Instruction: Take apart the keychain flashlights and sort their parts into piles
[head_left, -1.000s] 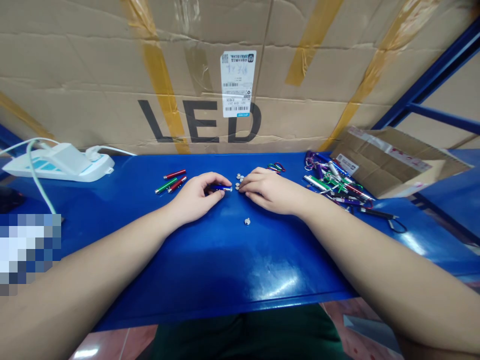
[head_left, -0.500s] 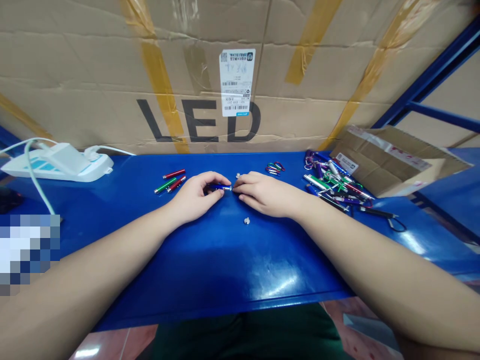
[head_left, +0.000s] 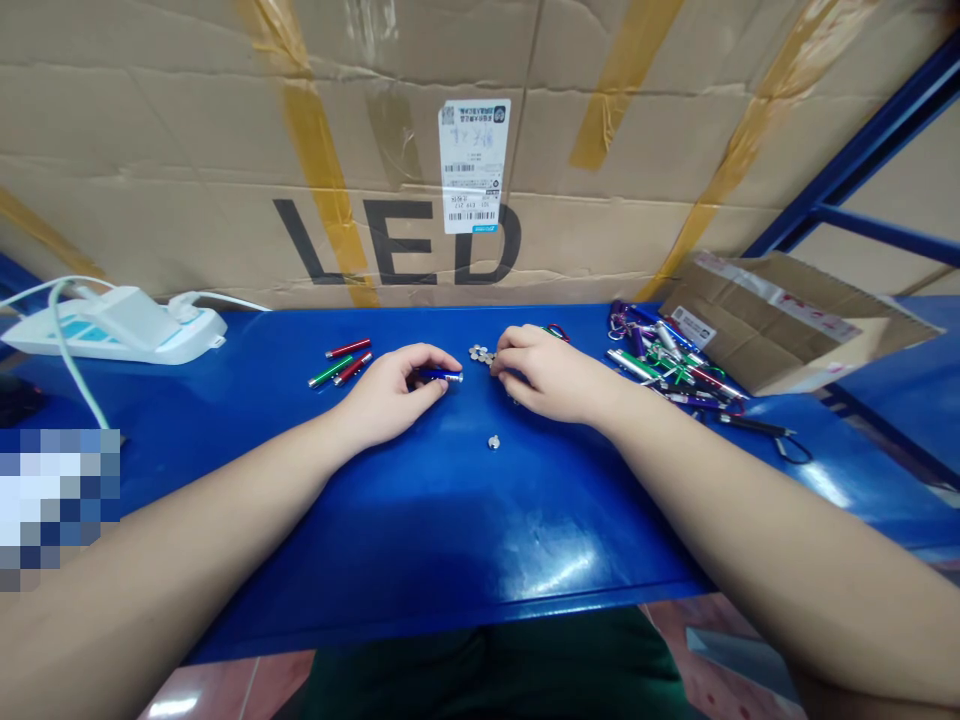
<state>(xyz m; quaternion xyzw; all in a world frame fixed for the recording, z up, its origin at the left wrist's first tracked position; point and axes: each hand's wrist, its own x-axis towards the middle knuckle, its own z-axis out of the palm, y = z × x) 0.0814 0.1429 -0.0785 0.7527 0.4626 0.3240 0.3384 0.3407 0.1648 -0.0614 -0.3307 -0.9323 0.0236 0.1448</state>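
Blue workbench (head_left: 450, 520) below: left hand (head_left: 386, 395) grips a slim blue penlight (head_left: 442, 376), right hand (head_left: 551, 375) curls apart.

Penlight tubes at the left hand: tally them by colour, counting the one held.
Red penlight tubes: 2
Green penlight tube: 1
Blue penlight tube, held in the left hand: 1
Total: 4
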